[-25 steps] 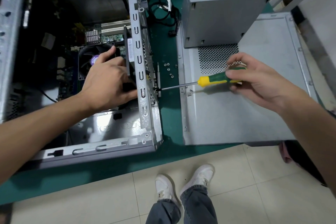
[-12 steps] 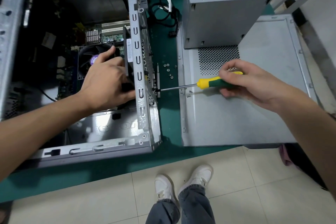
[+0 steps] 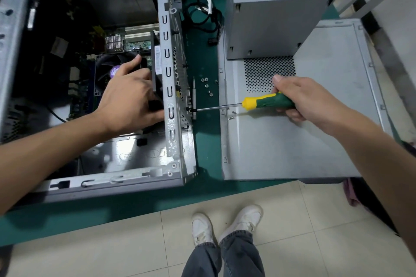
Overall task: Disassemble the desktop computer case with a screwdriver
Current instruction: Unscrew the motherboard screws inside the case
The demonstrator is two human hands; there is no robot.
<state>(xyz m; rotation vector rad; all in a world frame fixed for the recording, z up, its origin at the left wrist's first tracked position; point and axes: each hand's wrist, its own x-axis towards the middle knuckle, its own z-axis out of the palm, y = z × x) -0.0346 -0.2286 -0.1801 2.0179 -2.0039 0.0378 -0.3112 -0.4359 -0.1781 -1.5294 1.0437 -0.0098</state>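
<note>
The open grey computer case [image 3: 173,159] lies on its side on the green bench at the left. Inside it, my left hand [image 3: 128,101] grips a black rear fan [image 3: 156,78] that stands against the case's back wall. My right hand [image 3: 301,101] holds a screwdriver [image 3: 263,102] with a green and yellow handle. Its shaft runs level to the left and its tip sits on a black screw [image 3: 188,109] on the outside of the back wall. A CPU cooler fan [image 3: 108,69] shows behind my left hand.
The removed side panel [image 3: 315,141] lies flat at the right with the grey power supply [image 3: 274,13] standing on its far end. Several loose screws [image 3: 206,83] lie on the green bench [image 3: 202,153] between case and panel. Black cables [image 3: 207,13] trail at the back.
My right hand has regripped and turned on the screwdriver handle, shifting slightly down and right. The left hand stays on the fan and the tip stays at the same screw.
</note>
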